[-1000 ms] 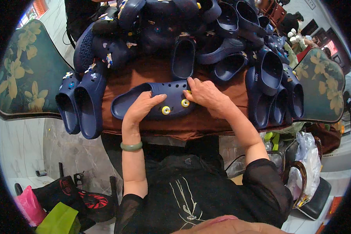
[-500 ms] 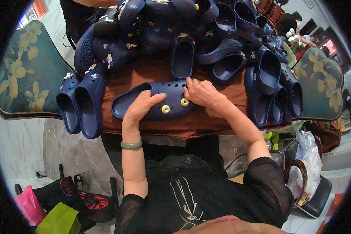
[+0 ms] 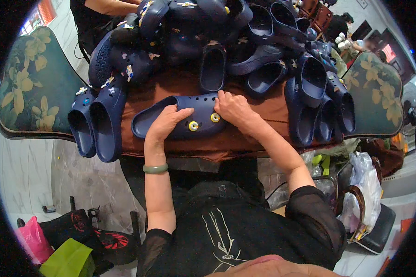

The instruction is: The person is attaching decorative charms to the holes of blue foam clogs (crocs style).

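Observation:
A dark blue clog lies sideways on the brown cloth in front of me, its toe to the right. Two round yellow-and-white eye-shaped charms sit on its upper. My left hand, below a green bangle on the wrist, is closed round the clog's middle, thumb across the upper. At the toe end, my right hand has its fingers bent and pressed together on the clog, beside the right-hand charm. Its fingers cover part of the toe, and anything small between them is hidden.
More blue clogs with charms are heaped at the back. A pair stands left, several others right. Brown cloth covers the table between flowered panels. Another person's arm shows at the far left.
The whole view has shifted slightly. My right hand stays at the clog's toe with its fingers bent, and my left hand keeps its hold on the middle. The other person's arm shows more.

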`<state>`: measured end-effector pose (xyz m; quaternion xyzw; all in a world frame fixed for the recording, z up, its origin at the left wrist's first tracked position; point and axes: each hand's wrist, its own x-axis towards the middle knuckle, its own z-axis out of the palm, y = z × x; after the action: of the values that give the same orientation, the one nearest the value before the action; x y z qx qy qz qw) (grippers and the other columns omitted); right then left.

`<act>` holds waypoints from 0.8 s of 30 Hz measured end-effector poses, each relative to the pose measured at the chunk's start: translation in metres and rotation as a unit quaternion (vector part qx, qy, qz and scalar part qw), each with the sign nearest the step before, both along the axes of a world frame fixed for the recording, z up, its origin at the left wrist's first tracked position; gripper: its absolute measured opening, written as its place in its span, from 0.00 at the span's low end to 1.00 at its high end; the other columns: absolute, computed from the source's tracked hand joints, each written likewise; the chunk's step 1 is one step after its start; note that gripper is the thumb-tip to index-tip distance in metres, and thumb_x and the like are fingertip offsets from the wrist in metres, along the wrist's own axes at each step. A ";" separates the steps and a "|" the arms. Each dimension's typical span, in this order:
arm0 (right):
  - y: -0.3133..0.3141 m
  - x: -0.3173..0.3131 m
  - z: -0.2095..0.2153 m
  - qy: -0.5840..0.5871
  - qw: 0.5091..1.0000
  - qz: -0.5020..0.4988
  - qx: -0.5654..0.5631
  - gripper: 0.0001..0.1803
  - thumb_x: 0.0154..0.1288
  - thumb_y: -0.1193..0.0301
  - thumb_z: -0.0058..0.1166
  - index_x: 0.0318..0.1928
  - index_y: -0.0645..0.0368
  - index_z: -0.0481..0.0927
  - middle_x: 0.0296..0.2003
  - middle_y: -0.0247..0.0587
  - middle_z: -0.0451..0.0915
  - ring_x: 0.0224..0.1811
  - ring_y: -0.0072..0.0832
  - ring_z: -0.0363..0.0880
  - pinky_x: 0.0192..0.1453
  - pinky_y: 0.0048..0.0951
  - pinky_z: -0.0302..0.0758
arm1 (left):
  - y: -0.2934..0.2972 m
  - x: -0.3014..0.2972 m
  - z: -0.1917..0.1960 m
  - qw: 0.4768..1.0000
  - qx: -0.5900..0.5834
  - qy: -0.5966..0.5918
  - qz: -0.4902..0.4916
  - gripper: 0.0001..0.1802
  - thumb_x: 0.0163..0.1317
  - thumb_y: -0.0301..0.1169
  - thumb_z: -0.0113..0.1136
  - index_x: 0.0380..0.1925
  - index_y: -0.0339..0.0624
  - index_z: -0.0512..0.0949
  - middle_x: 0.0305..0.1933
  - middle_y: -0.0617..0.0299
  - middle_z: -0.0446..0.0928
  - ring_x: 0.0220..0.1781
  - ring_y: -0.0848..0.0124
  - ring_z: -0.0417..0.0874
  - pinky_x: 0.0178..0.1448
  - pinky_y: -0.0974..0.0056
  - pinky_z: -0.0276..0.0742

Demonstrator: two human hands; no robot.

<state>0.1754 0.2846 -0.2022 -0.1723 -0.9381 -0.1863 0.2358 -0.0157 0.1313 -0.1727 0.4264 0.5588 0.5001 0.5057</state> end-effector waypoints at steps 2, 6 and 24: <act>-0.004 -0.001 0.003 0.000 1.000 -0.007 0.003 0.16 0.65 0.60 0.51 0.27 0.61 0.74 0.18 0.44 0.76 0.18 0.36 0.79 0.19 0.34 0.77 | -0.001 0.002 0.002 1.000 -0.003 -0.003 0.012 0.17 0.62 0.39 0.61 0.41 0.36 0.81 0.39 0.67 0.81 0.37 0.79 0.79 0.44 0.70 0.75; -0.014 0.000 0.024 -0.003 1.000 0.007 -0.023 0.18 0.65 0.59 0.52 0.26 0.62 0.75 0.20 0.45 0.76 0.19 0.37 0.80 0.20 0.34 0.78 | -0.002 0.001 0.002 1.000 -0.006 -0.012 0.014 0.17 0.62 0.39 0.61 0.41 0.36 0.81 0.38 0.67 0.81 0.36 0.79 0.79 0.44 0.70 0.75; 0.009 0.011 0.064 -0.253 0.960 0.087 -0.080 0.13 0.62 0.73 0.50 0.42 0.72 0.75 0.36 0.53 0.78 0.34 0.39 0.83 0.32 0.35 0.79 | -0.002 -0.003 -0.001 1.000 -0.010 -0.010 -0.007 0.17 0.62 0.39 0.61 0.42 0.35 0.81 0.39 0.66 0.80 0.37 0.79 0.78 0.44 0.71 0.75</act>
<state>0.1862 0.2935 -0.1386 -0.0553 -0.9904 -0.1267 -0.0089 -0.0191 0.1296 -0.1742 0.4203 0.5561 0.4950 0.5188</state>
